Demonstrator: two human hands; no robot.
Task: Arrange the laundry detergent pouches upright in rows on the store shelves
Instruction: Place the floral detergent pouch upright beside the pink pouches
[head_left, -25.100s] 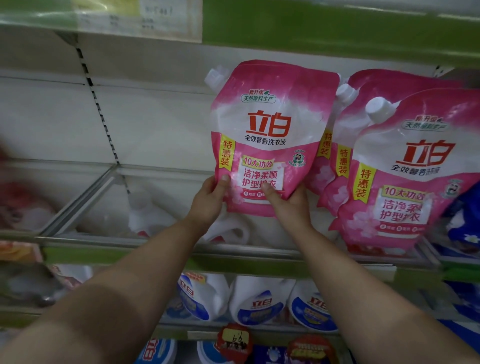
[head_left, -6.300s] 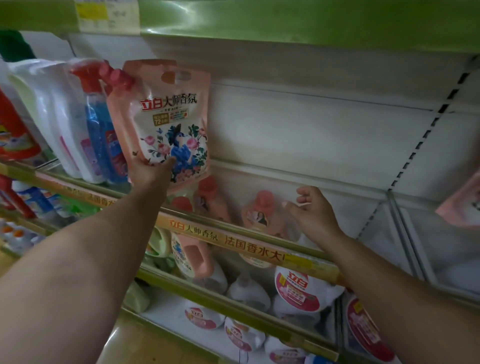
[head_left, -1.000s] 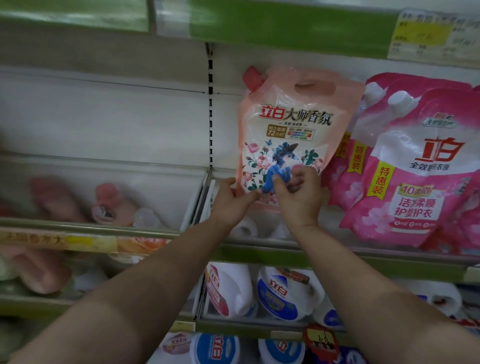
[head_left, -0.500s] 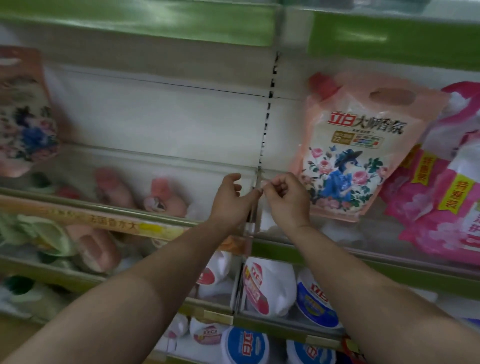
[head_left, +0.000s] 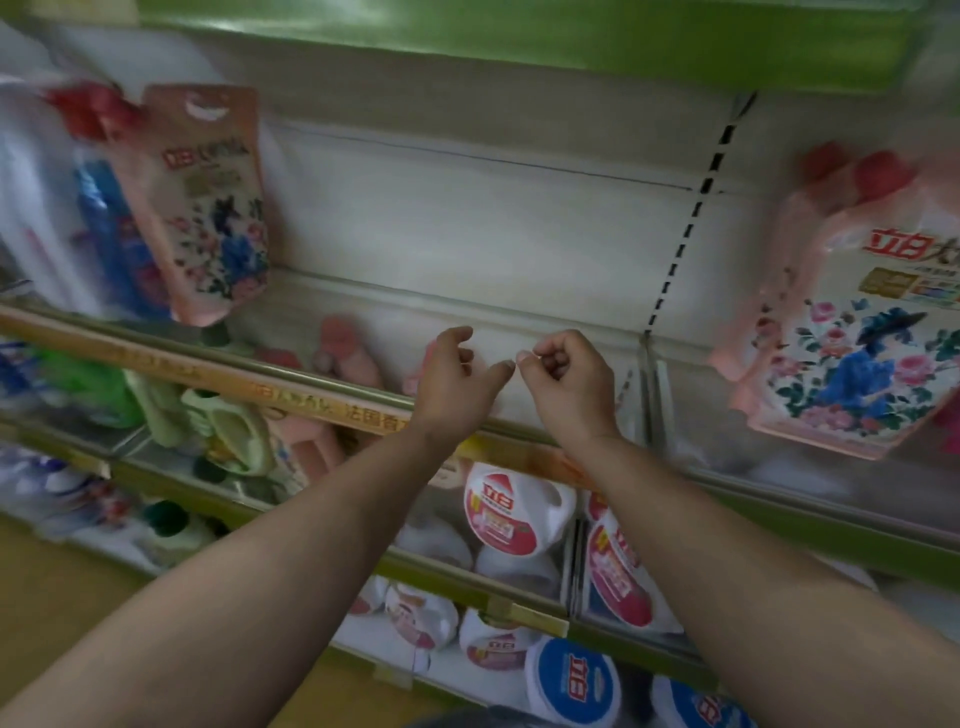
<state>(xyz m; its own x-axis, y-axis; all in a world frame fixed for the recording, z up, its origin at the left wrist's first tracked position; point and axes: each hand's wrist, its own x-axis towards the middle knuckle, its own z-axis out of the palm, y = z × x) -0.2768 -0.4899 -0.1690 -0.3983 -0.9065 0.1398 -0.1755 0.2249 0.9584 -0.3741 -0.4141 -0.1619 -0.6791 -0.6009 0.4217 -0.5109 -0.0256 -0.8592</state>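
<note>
Both hands are hovering side by side in front of the upper shelf (head_left: 332, 402), close together with the left thumb tip nearly meeting the right fingertips. The left hand (head_left: 457, 379) is hanging with its fingers loosely curled and nothing in them – released. The right hand (head_left: 563, 382) is showing its fingers curled in toward the palm; whether anything small is being pinched there cannot be told, and no pouch is in it.

One floral pouch (head_left: 205, 208), peach-coloured with a red cap and a blue figure among flowers, is standing at the left end of the upper shelf, tilting a little and leaning beside a clear refill pouch with blue liquid (head_left: 111, 244). A second floral pouch (head_left: 857, 332) is standing at the right, beyond the slotted upright (head_left: 685, 223) that is dividing the shelf's back panel – well apart from the first. Between them the shelf is showing several pink shapes (head_left: 343, 351) lying low behind its clear front rail, too blurred to make out.

On the shelf below, white round-topped bottles with red labels (head_left: 506, 512) are lying packed in their bays, and pale green containers (head_left: 234, 431) are sitting to their left. Lower still, a bottle with a blue label (head_left: 574, 683) is showing near the bottom edge. A green shelf edge (head_left: 519, 47) is running across the top.
</note>
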